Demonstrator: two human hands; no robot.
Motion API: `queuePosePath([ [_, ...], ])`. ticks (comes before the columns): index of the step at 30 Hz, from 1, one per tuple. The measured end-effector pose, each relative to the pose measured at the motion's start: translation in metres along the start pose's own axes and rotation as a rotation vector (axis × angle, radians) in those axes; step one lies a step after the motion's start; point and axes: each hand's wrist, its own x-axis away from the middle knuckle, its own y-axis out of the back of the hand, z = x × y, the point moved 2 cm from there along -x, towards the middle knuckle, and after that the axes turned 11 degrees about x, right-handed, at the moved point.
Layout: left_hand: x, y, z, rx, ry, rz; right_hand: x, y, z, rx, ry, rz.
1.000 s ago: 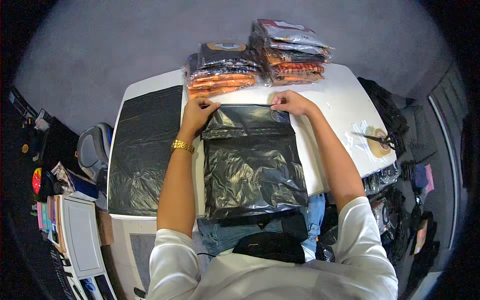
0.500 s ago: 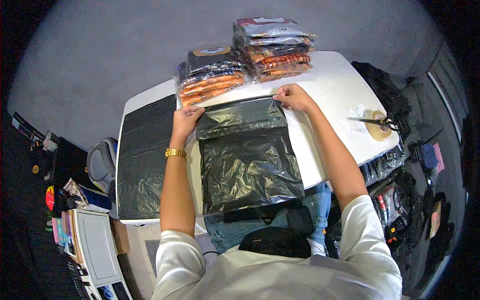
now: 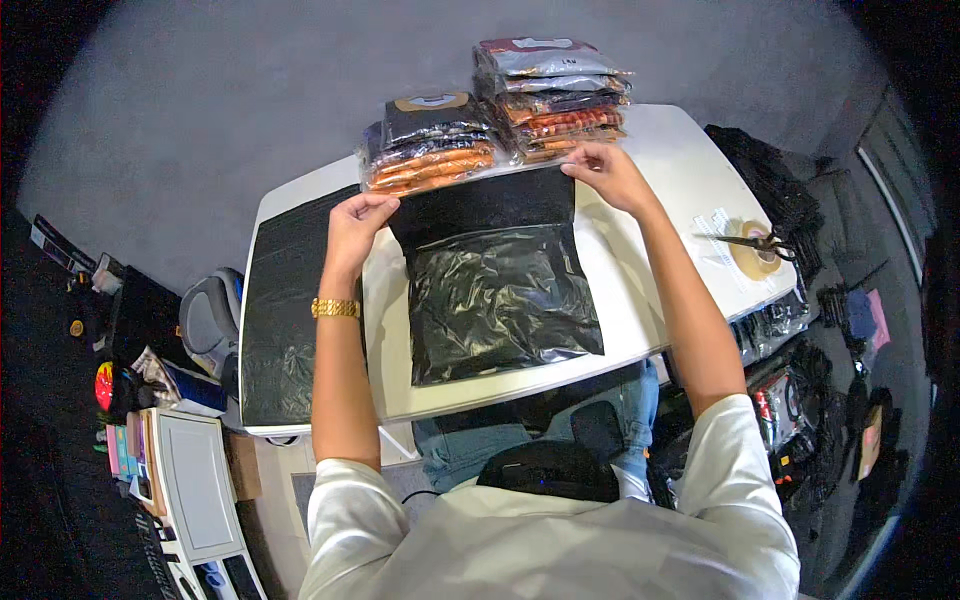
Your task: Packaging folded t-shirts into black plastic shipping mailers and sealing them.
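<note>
A black plastic mailing bag [image 3: 500,300] lies over the middle of the white table [image 3: 640,250], its lower part wrinkled and glossy. Its far end is a smoother, matte band. My left hand [image 3: 357,228] pinches the bag's far left corner between thumb and fingers; a gold-coloured bracelet is on that wrist. The far right corner is pinched by my right hand [image 3: 606,176]. Between the hands the far edge is stretched straight, close to the clear-wrapped packages behind it.
Two stacks of clear-bagged folded clothes, a left stack [image 3: 430,145] and a taller right stack [image 3: 555,95], stand along the far side. Black plastic bags [image 3: 290,310] lie flat at the left. Black scissors [image 3: 757,242] rest on a tape roll [image 3: 752,262] at the right.
Both hands have moved away from me, drawing the bag farther up the table. Its far band now stands unfolded and matte, and its near edge no longer reaches the table's front edge.
</note>
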Motion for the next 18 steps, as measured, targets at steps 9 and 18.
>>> queuePosePath([
  [9, 0.1, -0.005, -0.025, -0.563, -0.393, 0.166, 0.132, -0.006, 0.029, 0.173, 0.086, -0.128],
  [18, 0.139, -0.002, 0.002, -0.564, -0.313, 0.21, 0.173, -0.044, 0.031, 0.131, -0.102, -0.175],
])
